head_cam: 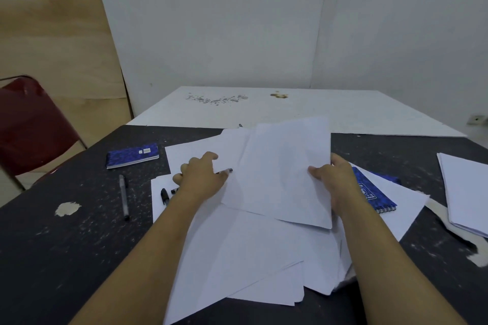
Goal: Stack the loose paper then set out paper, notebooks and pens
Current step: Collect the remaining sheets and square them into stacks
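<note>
Loose paper [250, 253] fanned out, right hand [336, 183] pinching top sheet [282, 171] edge, left hand [202, 178] curled, grip unclear

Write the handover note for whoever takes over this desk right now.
Hands: right hand pinches the right edge of a raised sheet; left hand is at its left edge, grip unclear.
Things: loose paper fanned out beneath; left notebook and a pen on the table; right notebook on paper.
Done: seemingly a small stack far right.
Left: stack the rest, set everything out.
</note>
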